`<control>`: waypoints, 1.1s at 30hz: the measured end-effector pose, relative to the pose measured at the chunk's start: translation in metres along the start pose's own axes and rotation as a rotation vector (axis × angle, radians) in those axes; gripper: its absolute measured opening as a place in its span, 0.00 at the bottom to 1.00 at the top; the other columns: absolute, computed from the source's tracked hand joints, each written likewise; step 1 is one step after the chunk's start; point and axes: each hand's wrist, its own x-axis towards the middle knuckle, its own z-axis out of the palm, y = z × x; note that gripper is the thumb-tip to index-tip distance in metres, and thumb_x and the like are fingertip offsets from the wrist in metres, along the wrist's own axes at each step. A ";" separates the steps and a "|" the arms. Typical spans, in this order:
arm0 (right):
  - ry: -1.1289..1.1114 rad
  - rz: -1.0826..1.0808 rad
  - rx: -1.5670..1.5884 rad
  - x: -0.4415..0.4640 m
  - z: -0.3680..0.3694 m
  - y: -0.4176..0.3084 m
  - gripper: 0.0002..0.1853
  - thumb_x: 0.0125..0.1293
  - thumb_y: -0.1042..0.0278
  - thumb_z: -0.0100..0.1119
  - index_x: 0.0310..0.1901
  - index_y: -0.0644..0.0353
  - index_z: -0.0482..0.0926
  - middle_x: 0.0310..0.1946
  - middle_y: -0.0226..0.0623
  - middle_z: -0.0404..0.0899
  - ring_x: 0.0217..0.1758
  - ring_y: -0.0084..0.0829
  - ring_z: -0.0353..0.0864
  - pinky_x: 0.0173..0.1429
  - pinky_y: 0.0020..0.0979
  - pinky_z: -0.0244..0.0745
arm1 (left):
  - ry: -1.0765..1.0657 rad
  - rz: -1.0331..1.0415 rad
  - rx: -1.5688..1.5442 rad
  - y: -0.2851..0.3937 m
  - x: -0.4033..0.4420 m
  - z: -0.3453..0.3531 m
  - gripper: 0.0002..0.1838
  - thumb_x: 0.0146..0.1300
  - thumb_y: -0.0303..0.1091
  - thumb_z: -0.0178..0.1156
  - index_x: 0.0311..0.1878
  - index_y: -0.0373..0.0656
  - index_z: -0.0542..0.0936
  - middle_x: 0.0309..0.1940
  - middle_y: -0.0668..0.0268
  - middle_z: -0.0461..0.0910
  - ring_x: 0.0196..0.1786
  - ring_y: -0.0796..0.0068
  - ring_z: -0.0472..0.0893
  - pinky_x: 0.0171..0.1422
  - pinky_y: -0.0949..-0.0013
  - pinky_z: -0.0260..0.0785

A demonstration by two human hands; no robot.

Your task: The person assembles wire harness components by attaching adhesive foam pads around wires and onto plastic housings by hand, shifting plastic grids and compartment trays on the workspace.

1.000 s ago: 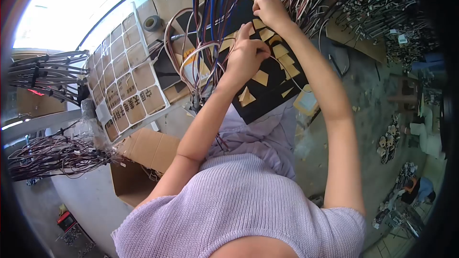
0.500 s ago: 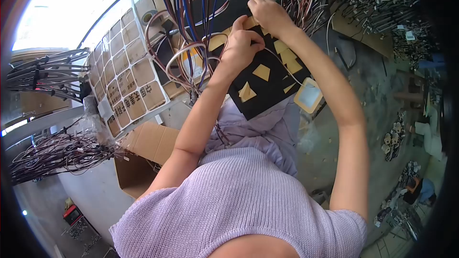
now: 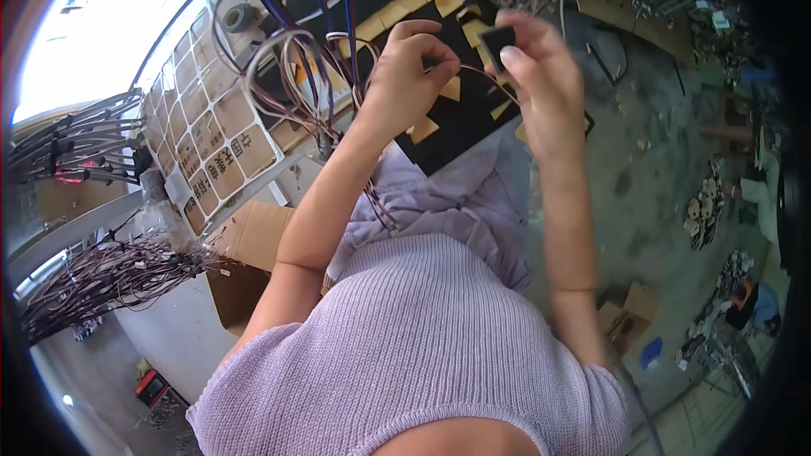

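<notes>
A small black piece [image 3: 498,44] is clamped between the right hand's [image 3: 545,72] thumb and fingers above a black board [image 3: 460,131], tilted, its flat face toward the camera; its long axis cannot be told. Apart from it, the left hand [image 3: 404,72] pinches a thin wire [image 3: 486,76] stretching toward the right hand. Yellow pieces [image 3: 404,7] dot the board. An open cardboard box [image 3: 230,294] sits lower left, its contents unclear; another open box [image 3: 627,321] lies on the floor [image 3: 638,219] at right.

Dark print [image 3: 225,159] on the brown cardboard [image 3: 239,111] reads "中国", its other characters unclear.
</notes>
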 end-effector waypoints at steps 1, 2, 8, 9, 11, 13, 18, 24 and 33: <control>0.044 0.013 0.002 -0.019 -0.002 0.004 0.12 0.63 0.76 0.62 0.47 0.65 0.74 0.40 0.34 0.80 0.43 0.22 0.80 0.49 0.26 0.79 | 0.034 0.015 -0.012 0.003 -0.009 0.004 0.06 0.59 0.29 0.66 0.38 0.37 0.84 0.60 0.58 0.74 0.58 0.63 0.77 0.59 0.65 0.72; 0.085 0.024 0.006 -0.036 -0.004 0.010 0.12 0.64 0.76 0.63 0.47 0.66 0.74 0.40 0.33 0.79 0.43 0.21 0.80 0.49 0.26 0.79 | 0.010 -0.010 -0.076 0.009 -0.016 0.004 0.06 0.60 0.28 0.65 0.38 0.37 0.83 0.58 0.59 0.74 0.57 0.65 0.78 0.57 0.66 0.72; 0.273 -0.035 -0.038 -0.074 0.003 0.027 0.13 0.65 0.73 0.66 0.47 0.67 0.75 0.37 0.32 0.78 0.36 0.18 0.81 0.40 0.23 0.82 | -0.166 -0.245 -0.504 0.037 -0.039 -0.005 0.07 0.61 0.27 0.65 0.35 0.32 0.81 0.47 0.61 0.75 0.36 0.76 0.80 0.41 0.73 0.75; 0.276 -0.043 -0.033 -0.075 0.002 0.029 0.12 0.65 0.73 0.66 0.46 0.67 0.75 0.37 0.32 0.78 0.36 0.18 0.81 0.40 0.23 0.82 | -0.167 -0.190 -0.529 0.033 -0.041 -0.003 0.08 0.62 0.29 0.65 0.36 0.31 0.81 0.46 0.62 0.75 0.34 0.80 0.79 0.38 0.75 0.74; 0.278 -0.056 -0.048 -0.075 0.001 0.032 0.12 0.65 0.73 0.66 0.46 0.67 0.75 0.37 0.32 0.78 0.36 0.18 0.81 0.40 0.24 0.83 | -0.198 -0.214 -0.544 0.036 -0.042 -0.004 0.08 0.62 0.28 0.66 0.37 0.31 0.81 0.46 0.62 0.75 0.35 0.80 0.79 0.39 0.75 0.74; 0.284 -0.060 -0.087 -0.077 0.000 0.031 0.12 0.65 0.73 0.66 0.46 0.67 0.75 0.37 0.32 0.79 0.36 0.18 0.81 0.40 0.24 0.83 | -0.214 -0.210 -0.528 0.035 -0.044 -0.004 0.08 0.62 0.29 0.66 0.39 0.33 0.81 0.47 0.65 0.75 0.34 0.83 0.76 0.36 0.78 0.69; 0.291 -0.073 -0.215 -0.077 0.000 0.031 0.13 0.64 0.74 0.67 0.47 0.67 0.75 0.37 0.33 0.80 0.35 0.18 0.81 0.39 0.23 0.82 | -0.198 -0.135 -0.470 0.034 -0.045 -0.003 0.08 0.60 0.28 0.66 0.38 0.31 0.82 0.46 0.63 0.76 0.36 0.80 0.79 0.43 0.76 0.73; 0.290 -0.070 -0.841 -0.078 -0.004 0.021 0.27 0.59 0.62 0.72 0.57 0.62 0.73 0.39 0.37 0.82 0.34 0.24 0.82 0.35 0.23 0.76 | -0.206 -0.166 -0.502 0.027 -0.043 -0.005 0.07 0.61 0.26 0.65 0.39 0.31 0.82 0.46 0.63 0.76 0.40 0.79 0.80 0.48 0.75 0.72; 0.050 -0.202 -0.303 -0.063 -0.022 0.033 0.11 0.63 0.80 0.63 0.43 0.61 0.71 0.39 0.24 0.68 0.34 0.13 0.68 0.36 0.17 0.68 | -0.269 -0.066 -0.461 0.017 -0.047 0.004 0.07 0.62 0.28 0.64 0.40 0.35 0.81 0.38 0.68 0.76 0.37 0.83 0.75 0.41 0.76 0.68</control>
